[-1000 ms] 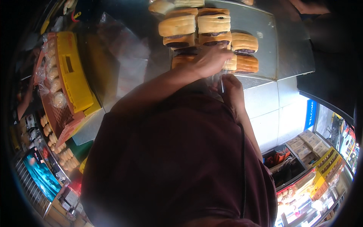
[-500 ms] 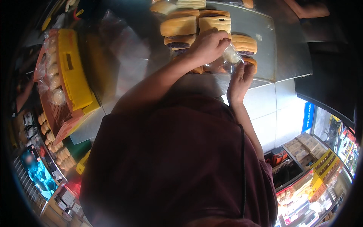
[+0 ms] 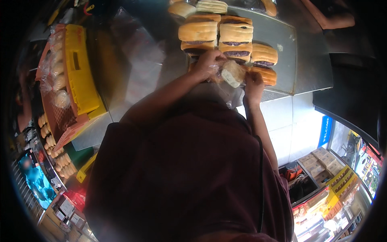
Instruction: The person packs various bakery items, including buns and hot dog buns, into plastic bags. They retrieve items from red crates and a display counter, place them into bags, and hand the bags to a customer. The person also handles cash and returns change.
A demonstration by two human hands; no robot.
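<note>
A head-worn camera looks down past a dark maroon shirt [image 3: 189,173] to a metal worktop [image 3: 306,68] at twelve o'clock. The left hand [image 3: 207,64] is clenched around a filled bun [image 3: 233,73], pale and partly inside a clear plastic bag [image 3: 225,90] whose loose end trails toward six o'clock. The right hand [image 3: 254,85], just at four o'clock of the bun, pinches the bag's edge. Directly beyond the hands, at twelve o'clock, sit rows of split buns with dark purple filling [image 3: 236,38] on a steel tray [image 3: 282,40]. At nine o'clock, well apart, a yellow crate [image 3: 80,76] leans against a red crate holding bagged rolls [image 3: 58,86]. To do this step well, it seems wise to keep the bag mouth held wide with the right hand while the left eases the bun in flat, so the filling does not smear on the plastic. A light grip would likely keep the soft bread from being crushed. The neighbouring buns lie touching the left hand, so care is needed not to knock them.
</note>
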